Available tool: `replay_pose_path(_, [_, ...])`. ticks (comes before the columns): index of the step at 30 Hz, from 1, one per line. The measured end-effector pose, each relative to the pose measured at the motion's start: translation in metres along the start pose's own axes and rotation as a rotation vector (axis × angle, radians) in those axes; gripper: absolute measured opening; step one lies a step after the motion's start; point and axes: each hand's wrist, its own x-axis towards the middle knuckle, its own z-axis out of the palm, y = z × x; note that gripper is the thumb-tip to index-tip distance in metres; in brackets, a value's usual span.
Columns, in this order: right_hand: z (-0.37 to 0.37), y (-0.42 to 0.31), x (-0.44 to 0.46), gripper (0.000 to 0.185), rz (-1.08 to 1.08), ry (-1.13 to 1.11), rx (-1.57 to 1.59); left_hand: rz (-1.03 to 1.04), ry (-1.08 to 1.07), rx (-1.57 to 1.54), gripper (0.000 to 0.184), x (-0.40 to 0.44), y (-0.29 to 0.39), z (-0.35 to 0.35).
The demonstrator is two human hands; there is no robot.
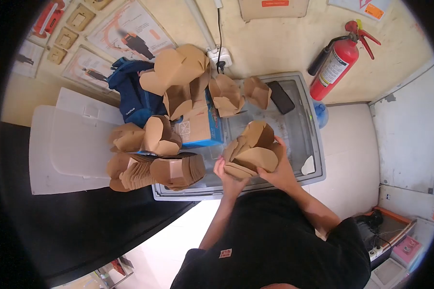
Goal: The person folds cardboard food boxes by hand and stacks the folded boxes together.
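Note:
Both of my hands hold a brown kraft paper food box (pixel 258 156) with its flaps spread open, above the grey plastic lid-like surface (pixel 212 185). My left hand (pixel 227 177) is closed around its left side. At its right side my right hand (pixel 280 171) grips the wall, the thumb at the near edge. Stacks of flat, nested box blanks (pixel 178 172) lie to the left. Beyond them stand opened paper boxes (pixel 161 135), and more sit farther back, among them a small box (pixel 257 93) beside a black phone (pixel 281 98).
A blue-and-brown carton (pixel 200 125) supports some paper boxes, near a dark blue cloth bag (pixel 135 91). A white plastic panel (pixel 77 144) lies at left. A red fire extinguisher (pixel 335 62) hangs at right, above a blue bottle (pixel 320 114). A plugged-in charger (pixel 220 57) is on the wall.

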Motion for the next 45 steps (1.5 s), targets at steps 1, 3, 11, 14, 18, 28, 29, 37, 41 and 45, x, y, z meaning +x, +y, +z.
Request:
replay_pose_path(1, [0.001, 0.001, -0.002, 0.108, -0.035, 0.019, -0.025, 0.005, -0.016, 0.018, 0.121, 0.003, 0.003, -0.002])
replay_pose_path(3, [0.0, 0.005, -0.004, 0.102, -0.109, 0.056, -0.079, -0.031, -0.022, 0.022, 0.123, 0.008, 0.005, -0.006])
replay_pose_path(11, [-0.075, -0.062, 0.02, 0.078, -0.053, -0.239, 0.301, 0.108, -0.139, -0.217, 0.135, 0.026, 0.005, -0.04])
replay_pose_path(14, [-0.068, -0.104, 0.018, 0.059, -0.093, -0.334, -0.109, 0.212, -0.164, -0.281, 0.135, 0.029, 0.01, -0.041])
replay_pose_path(18, [-0.05, -0.111, 0.007, 0.045, -0.267, -0.212, -0.464, 0.188, -0.095, -0.266, 0.134, 0.036, 0.025, -0.043])
replay_pose_path(28, [-0.052, -0.116, 0.008, 0.035, -0.446, -0.364, -0.783, 0.168, -0.165, -0.327, 0.122, 0.018, 0.043, -0.034])
replay_pose_path(29, [-0.053, -0.119, 0.008, 0.034, -0.446, -0.387, -0.807, 0.154, -0.167, -0.336, 0.121, 0.016, 0.041, -0.033])
replay_pose_path(37, [-0.067, -0.11, 0.019, 0.03, -0.229, -0.446, -0.973, -0.095, -0.534, -0.306, 0.132, 0.026, 0.05, -0.05])
replay_pose_path(41, [-0.067, -0.096, 0.014, 0.031, -0.228, -0.484, -0.936, -0.114, -0.548, -0.252, 0.126, 0.036, 0.058, -0.057])
replay_pose_path(45, [-0.067, -0.086, 0.009, 0.024, -0.163, -0.265, -0.844, -0.201, -0.502, -0.285, 0.127, 0.032, 0.045, -0.061])
